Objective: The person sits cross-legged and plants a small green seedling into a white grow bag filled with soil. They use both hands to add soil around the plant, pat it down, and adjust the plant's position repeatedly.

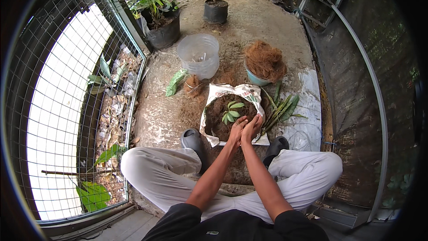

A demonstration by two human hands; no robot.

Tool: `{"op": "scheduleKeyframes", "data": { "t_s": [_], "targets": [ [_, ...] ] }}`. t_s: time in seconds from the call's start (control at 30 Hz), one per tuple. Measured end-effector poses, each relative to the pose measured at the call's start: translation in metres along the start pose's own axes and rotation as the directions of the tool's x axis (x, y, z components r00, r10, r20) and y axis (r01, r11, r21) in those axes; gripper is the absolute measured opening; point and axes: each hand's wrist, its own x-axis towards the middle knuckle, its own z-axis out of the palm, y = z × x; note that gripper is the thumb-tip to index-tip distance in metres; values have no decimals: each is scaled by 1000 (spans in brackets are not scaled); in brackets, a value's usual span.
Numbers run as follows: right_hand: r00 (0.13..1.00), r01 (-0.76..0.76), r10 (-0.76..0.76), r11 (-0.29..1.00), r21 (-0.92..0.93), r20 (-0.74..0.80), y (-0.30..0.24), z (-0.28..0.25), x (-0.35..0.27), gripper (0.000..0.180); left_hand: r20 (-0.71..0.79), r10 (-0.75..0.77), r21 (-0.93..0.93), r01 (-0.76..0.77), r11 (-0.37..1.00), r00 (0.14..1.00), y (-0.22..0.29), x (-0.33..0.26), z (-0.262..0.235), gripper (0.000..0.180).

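A white printed sack [208, 122] with its rim rolled down stands between my feet, filled with dark brown soil [217, 107]. A small green seedling [231, 112] with several leaves grows upright near its middle. My left hand [238, 130] and my right hand [252, 129] are cupped side by side, touching each other, over the right part of the soil beside the seedling. Their fingers are bent inward and partly hidden, so what lies between them does not show. Loose brown fibre [227, 78] lies on the ground behind the sack.
A clear plastic tub [198, 56], a tied fibre ball [193, 86] and a variegated leaf [176, 82] sit left. A teal bowl [255, 78] heaped with coconut fibre [266, 60] and cut leaves [285, 109] are right. Wire mesh [67, 85] bounds the left; potted plants [216, 12] stand behind.
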Motion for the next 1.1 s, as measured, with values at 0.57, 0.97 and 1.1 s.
{"op": "scheduleKeyframes", "data": {
  "t_s": [0.57,0.97,1.1],
  "targets": [
    [921,-300,275,952,55,277,43,4,62,36,-68,84,-401,-105,910,994,117,6,-19,28],
    [741,-137,449,828,-543,499,120,21,23,82,-96,91,-453,-125,883,991,140,-4,-26,27],
    [780,-104,462,761,-640,422,106,41,11,87,-120,74,-460,-122,880,990,141,-4,-26,27]
  ]
}}
